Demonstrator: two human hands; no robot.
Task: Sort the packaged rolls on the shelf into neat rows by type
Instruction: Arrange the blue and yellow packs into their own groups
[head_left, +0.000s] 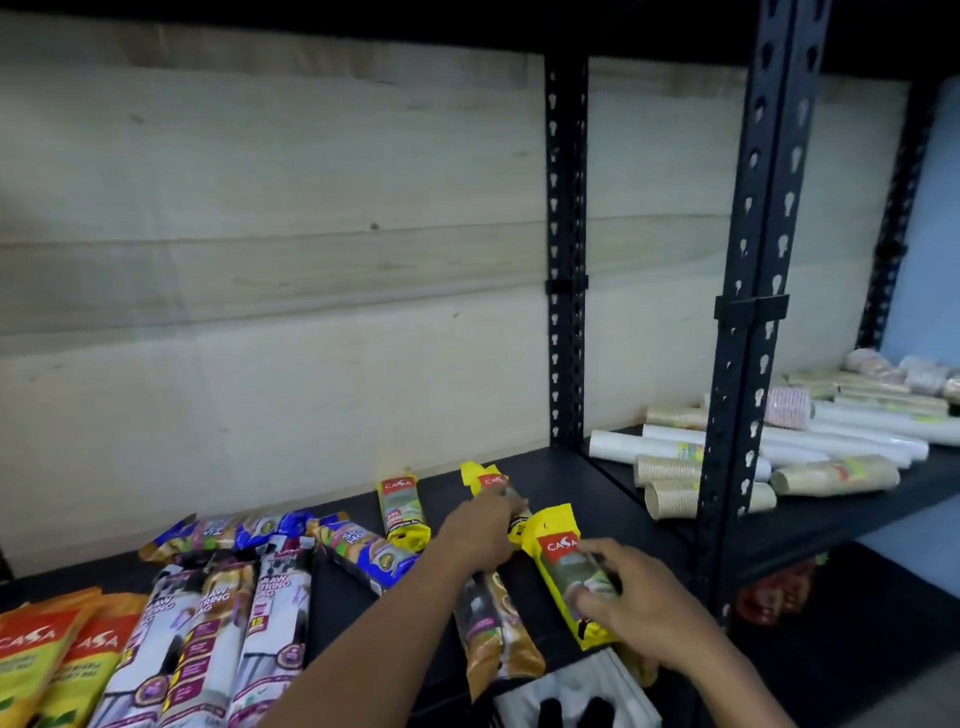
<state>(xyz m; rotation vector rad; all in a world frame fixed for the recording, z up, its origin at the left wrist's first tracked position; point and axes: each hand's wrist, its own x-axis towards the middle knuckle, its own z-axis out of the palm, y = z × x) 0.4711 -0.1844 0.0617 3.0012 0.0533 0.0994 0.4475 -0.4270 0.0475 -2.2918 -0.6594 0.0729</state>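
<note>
Packaged rolls lie on a black shelf (582, 488). My left hand (480, 532) reaches forward and grips a yellow Casa roll (491, 480) near the shelf's back. My right hand (631, 608) holds a second yellow Casa roll (561, 551) lying nearer the front. A third yellow Casa roll (402, 512) lies to the left of them. Three white drawstring-bag rolls (208, 639) lie side by side at the front left. Blue rolls (371, 553) lie behind them. A brown-gold roll (493, 644) rests under my left forearm.
Red-and-yellow Casa packs (57, 654) sit at the far left front. Black slotted uprights (748, 312) divide off the right shelf bay, which holds stacked paper cups (675, 483) and white rolls (857, 441). A white packet (576, 696) lies at the front edge. A pale wooden wall backs the shelf.
</note>
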